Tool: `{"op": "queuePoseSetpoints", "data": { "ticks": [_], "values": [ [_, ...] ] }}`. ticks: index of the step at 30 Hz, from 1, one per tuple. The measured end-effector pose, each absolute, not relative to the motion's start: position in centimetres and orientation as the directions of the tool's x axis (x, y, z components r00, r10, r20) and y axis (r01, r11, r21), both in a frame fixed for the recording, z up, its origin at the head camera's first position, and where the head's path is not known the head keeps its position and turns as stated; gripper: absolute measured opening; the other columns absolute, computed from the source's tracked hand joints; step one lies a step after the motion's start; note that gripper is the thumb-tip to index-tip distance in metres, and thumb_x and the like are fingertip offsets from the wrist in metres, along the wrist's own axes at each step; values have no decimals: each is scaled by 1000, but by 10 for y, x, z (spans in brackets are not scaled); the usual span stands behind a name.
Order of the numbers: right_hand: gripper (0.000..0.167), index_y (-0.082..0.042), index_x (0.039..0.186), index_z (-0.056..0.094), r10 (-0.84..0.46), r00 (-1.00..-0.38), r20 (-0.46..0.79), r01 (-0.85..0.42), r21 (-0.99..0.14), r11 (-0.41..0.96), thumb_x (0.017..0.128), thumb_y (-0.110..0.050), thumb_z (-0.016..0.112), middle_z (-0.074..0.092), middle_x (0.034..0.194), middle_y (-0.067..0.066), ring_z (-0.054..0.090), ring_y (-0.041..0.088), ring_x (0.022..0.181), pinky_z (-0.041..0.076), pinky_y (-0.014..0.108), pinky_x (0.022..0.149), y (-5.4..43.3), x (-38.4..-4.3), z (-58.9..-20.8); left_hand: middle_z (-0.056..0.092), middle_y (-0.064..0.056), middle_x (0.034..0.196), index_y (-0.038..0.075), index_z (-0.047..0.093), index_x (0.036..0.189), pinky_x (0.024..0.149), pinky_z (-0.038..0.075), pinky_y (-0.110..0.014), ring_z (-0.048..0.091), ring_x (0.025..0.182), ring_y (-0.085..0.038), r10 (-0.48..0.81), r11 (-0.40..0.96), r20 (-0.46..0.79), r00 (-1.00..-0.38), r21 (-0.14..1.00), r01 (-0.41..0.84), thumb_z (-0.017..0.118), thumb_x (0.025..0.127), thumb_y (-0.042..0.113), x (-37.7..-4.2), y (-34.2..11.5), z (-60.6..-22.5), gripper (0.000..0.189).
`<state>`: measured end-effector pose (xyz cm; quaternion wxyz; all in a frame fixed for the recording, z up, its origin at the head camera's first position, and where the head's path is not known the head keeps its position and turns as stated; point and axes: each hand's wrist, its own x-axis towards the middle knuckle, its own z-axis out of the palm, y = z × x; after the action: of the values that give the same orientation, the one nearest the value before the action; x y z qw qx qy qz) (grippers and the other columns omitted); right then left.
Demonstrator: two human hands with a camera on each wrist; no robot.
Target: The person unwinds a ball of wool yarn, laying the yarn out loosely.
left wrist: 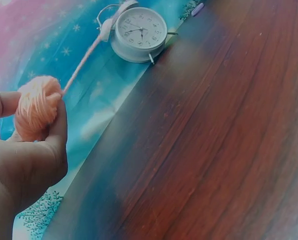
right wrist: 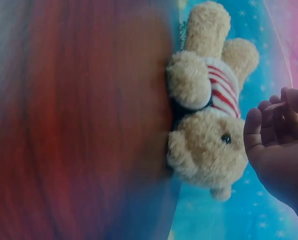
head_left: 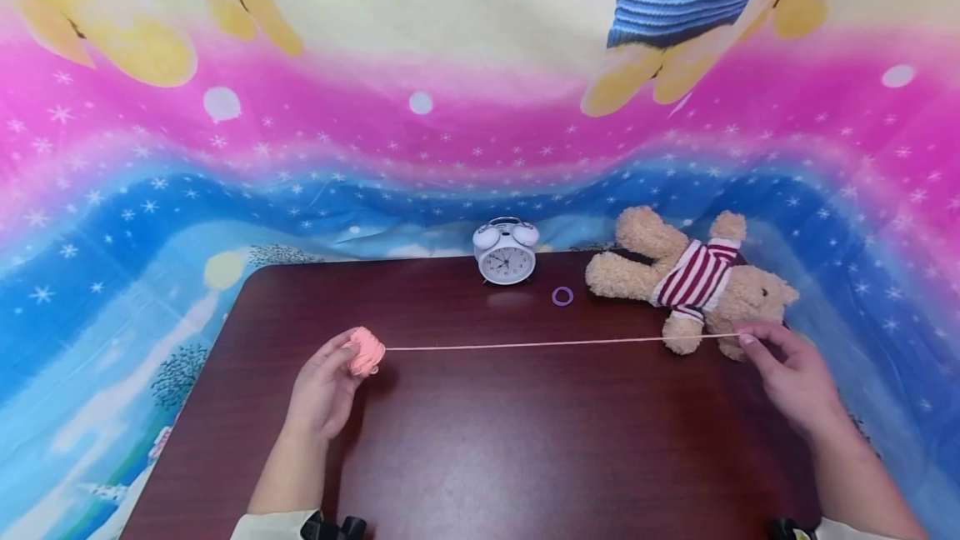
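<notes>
My left hand (head_left: pixel 325 388) holds a small ball of peach-pink yarn (head_left: pixel 365 352) between thumb and fingers, above the left part of the table. From the ball a single yarn strand (head_left: pixel 525 345) runs taut and nearly level to the right. Its far end is pinched between thumb and fingertip of my right hand (head_left: pixel 797 377). In the left wrist view the yarn ball (left wrist: pixel 38 107) sits in the fingers with the strand leading up and away. The right wrist view shows the right hand (right wrist: pixel 284 135) with its other fingers loosely bent.
A teddy bear (head_left: pixel 693 277) in a red-and-white striped shirt lies on its side at the back right, behind the right hand. A white twin-bell alarm clock (head_left: pixel 506 261) stands at the back edge of the dark wooden table (head_left: pixel 570 440). Beside it lies a purple ring (head_left: pixel 562 297).
</notes>
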<state>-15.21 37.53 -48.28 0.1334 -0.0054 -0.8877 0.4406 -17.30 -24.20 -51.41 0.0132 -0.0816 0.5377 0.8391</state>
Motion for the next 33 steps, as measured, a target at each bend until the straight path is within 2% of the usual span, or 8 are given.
{"op": "queuePoseSetpoints", "data": {
  "ticks": [1, 3, 9, 15, 22, 26, 29, 33],
  "values": [
    [26, 0, 119, 68, 128, -966, 225, -100, -780, 618, 106, -22, 61, 57, 115, -30, 50, -13, 104, 39, 7, 77, 378, -152, -484, 62, 0, 98, 7, 55, 128, 78, 55, -27, 58, 81, -14, -68, -418, -151, -986, 902, -109, 54, 107, 8, -173, -243, -514, 21],
    [26, 1, 119, 68, 124, -969, 215, -93, -778, 622, 106, -21, 61, 56, 117, -30, 48, -14, 106, 39, 6, 78, 384, -151, -487, 61, 0, 100, 7, 55, 123, 81, 56, -25, 60, 83, -14, -70, -410, -151, -986, 906, -109, 56, 108, 12, -172, -245, -514, 16],
    [25, 1, 117, 68, 132, -968, 213, -84, -773, 629, 106, -20, 62, 64, 104, -25, 59, -6, 86, 43, 8, 73, 395, -148, -495, 60, -2, 122, 7, 43, 123, 93, 57, -25, 66, 106, -11, -94, -400, -164, -982, 910, -114, 57, 108, 17, -172, -251, -513, 22],
    [30, -2, 117, 69, 174, -968, 181, -20, -747, 664, 106, -29, 61, 69, 95, -16, 59, -6, 81, 41, 11, 70, 409, -144, -498, 61, -1, 116, 9, 40, 123, 92, 57, -27, 66, 101, -10, -164, -331, -200, -966, 934, -137, 61, 106, 22, -172, -259, -512, 30],
    [25, -5, 113, 71, 219, -964, 153, 27, -762, 647, 106, -28, 62, 63, 94, -30, 60, -8, 80, 45, 10, 67, 423, -139, -500, 60, -1, 116, 10, 41, 123, 92, 56, -24, 66, 99, -10, -255, -335, -217, -942, 934, -125, 63, 105, 24, -170, -275, -511, 32],
    [18, -12, 108, 73, 231, -961, 150, 32, -772, 634, 106, -25, 62, 65, 94, -28, 62, -6, 77, 47, 10, 65, 428, -137, -504, 57, -1, 120, 11, 40, 122, 93, 54, -23, 66, 103, -9, -311, -374, -242, -919, 920, -115, 62, 106, 24, -170, -287, -510, 31],
    [18, -11, 109, 72, 236, -960, 152, 38, -763, 645, 106, -26, 61, 67, 94, -25, 62, -6, 76, 47, 11, 64, 432, -135, -505, 51, -2, 125, 12, 39, 122, 93, 54, -21, 63, 107, -8, -348, -400, -260, -901, 910, -108, 61, 106, 25, -169, -296, -508, 30],
    [27, -2, 113, 70, 231, -961, 153, 41, -746, 665, 106, -27, 61, 66, 94, -25, 62, -6, 75, 47, 12, 64, 433, -134, -506, 48, -4, 131, 11, 40, 121, 92, 54, -20, 62, 110, -7, -388, -432, -283, -877, 897, -98, 60, 106, 27, -167, -305, -507, 30]
  ]
}}
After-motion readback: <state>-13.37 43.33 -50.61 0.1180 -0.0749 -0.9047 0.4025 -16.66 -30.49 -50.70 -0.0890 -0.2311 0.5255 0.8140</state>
